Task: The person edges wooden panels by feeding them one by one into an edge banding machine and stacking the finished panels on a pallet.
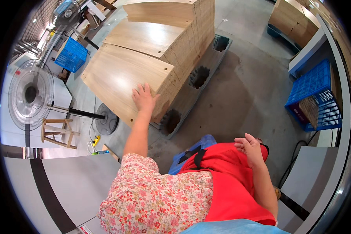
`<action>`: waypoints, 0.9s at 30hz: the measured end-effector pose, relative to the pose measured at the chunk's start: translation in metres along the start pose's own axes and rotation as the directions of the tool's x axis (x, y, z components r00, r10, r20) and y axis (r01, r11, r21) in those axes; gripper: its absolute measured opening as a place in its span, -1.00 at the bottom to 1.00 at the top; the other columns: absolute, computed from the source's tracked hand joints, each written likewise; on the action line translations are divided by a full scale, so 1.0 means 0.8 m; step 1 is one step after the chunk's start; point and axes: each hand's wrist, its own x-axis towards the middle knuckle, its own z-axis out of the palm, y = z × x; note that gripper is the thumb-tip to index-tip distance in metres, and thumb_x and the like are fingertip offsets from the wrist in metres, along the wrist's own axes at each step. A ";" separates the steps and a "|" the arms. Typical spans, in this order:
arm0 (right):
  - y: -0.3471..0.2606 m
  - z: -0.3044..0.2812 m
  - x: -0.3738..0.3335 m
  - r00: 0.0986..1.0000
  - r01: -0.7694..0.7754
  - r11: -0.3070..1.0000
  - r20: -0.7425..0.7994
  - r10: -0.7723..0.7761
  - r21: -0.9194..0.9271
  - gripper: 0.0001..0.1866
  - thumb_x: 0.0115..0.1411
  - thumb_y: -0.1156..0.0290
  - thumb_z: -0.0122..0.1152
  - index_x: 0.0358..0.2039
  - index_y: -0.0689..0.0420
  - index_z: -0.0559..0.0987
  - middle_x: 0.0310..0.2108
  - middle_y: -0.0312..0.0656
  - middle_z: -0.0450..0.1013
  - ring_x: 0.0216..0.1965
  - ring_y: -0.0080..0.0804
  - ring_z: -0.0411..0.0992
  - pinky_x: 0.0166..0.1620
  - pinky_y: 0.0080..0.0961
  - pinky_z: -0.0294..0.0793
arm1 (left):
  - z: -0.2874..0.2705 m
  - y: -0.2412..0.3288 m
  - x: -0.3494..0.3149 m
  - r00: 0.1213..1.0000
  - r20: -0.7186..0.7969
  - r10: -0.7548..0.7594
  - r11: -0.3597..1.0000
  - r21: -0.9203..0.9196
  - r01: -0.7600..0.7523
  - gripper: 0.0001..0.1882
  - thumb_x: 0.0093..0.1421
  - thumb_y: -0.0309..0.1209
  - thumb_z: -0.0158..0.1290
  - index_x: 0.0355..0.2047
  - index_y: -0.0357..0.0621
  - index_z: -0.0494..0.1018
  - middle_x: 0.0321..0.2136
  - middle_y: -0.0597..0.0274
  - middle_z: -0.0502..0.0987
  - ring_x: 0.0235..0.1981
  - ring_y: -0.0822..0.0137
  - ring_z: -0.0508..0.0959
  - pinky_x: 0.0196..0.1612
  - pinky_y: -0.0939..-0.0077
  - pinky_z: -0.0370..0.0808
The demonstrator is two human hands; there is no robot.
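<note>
My left hand (145, 100) lies with spread fingers on the near top board of a tall stack of pale wood-grain panels (122, 74). It rests close to that board's right edge, where a few small drilled holes show near the corners. The stack sits on a dark grey-green plastic pallet (181, 107). Above my red apron (232, 171) hovers my right hand (249, 148), its fingers loosely bent and apart, with nothing seen in it.
Two fans, a near one (30, 93) and a far one (67, 13), stand to the left, by a wooden stool (59, 132) and a blue crate (71, 54). Another blue crate (314, 97) is under the right-hand bench. More panels (292, 21) stand far right. Cables cross the floor.
</note>
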 end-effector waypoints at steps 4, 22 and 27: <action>0.012 -0.003 0.006 1.000 -0.024 0.999 0.002 0.024 0.032 -0.40 0.32 0.37 -0.02 0.27 0.38 0.07 -0.11 -0.01 0.48 -0.21 -0.38 0.50 -0.16 -0.53 0.52 | 0.008 -0.023 0.041 1.000 -0.004 0.010 1.000 0.023 -0.010 -0.16 0.05 0.17 0.12 0.26 0.10 0.16 0.26 -0.03 0.11 0.23 -0.24 0.15 0.23 -0.08 0.14; 0.010 -0.017 -0.005 0.994 -0.079 0.997 -0.074 0.081 0.023 -0.41 0.32 0.37 -0.01 0.26 0.39 0.09 -0.11 -0.01 0.48 -0.25 -0.42 0.50 -0.19 -0.54 0.53 | 0.017 -0.053 0.077 1.000 -0.004 0.014 0.999 0.036 -0.013 -0.16 0.04 0.20 0.09 0.27 0.18 0.15 0.27 0.06 0.12 0.24 -0.18 0.16 0.22 0.00 0.17; 0.019 -0.034 -0.011 0.990 -0.065 0.995 -0.120 0.073 0.069 -0.44 0.33 0.36 0.00 0.24 0.34 0.14 -0.10 -0.03 0.49 -0.25 -0.42 0.51 -0.19 -0.54 0.52 | 0.021 -0.058 0.072 0.999 -0.048 0.018 0.999 0.046 -0.016 -0.20 0.06 0.14 0.11 0.26 0.17 0.17 0.25 0.05 0.18 0.22 -0.16 0.20 0.21 0.05 0.20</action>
